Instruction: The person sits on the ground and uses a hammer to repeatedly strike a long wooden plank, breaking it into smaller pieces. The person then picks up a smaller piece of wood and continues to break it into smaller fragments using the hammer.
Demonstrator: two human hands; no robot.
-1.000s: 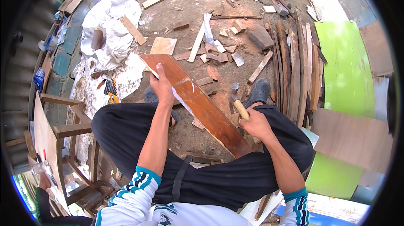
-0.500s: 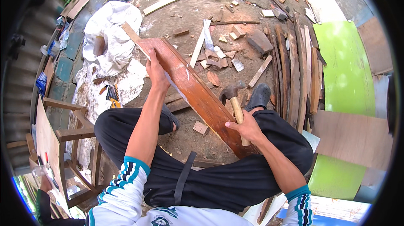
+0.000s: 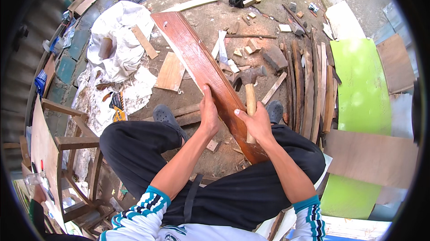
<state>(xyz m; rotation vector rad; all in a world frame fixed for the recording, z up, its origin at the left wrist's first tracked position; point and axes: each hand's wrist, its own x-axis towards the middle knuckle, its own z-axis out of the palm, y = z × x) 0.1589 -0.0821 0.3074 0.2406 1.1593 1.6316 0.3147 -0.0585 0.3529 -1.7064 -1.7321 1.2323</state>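
Observation:
A long reddish-brown varnished wooden board [image 3: 195, 52] slants across the middle, its near end by my right thigh and its far end raised toward the upper left. My left hand [image 3: 208, 114] is closed on the board's left edge, around its lower half. In my right hand [image 3: 259, 126] is a claw hammer [image 3: 250, 95], gripped by its wooden handle with the dark metal head up. The right thumb presses on the board's face beside the handle. The fingers beneath the board are hidden.
Left are a wooden stool frame [image 3: 77, 143], a white sack [image 3: 118, 30] and a yellow-black tool [image 3: 118, 106]. Beyond the board lie wood offcuts and a grey block [image 3: 275, 58]. Dark slats [image 3: 309, 88] and green panels [image 3: 360, 84] flank the right. Another person's hand [image 3: 39, 191] shows lower left.
My left hand has slid down the board's left edge toward me. The board has swung steeper, its far end shifting right and uncovering a plywood piece. The hammer remains in my right hand.

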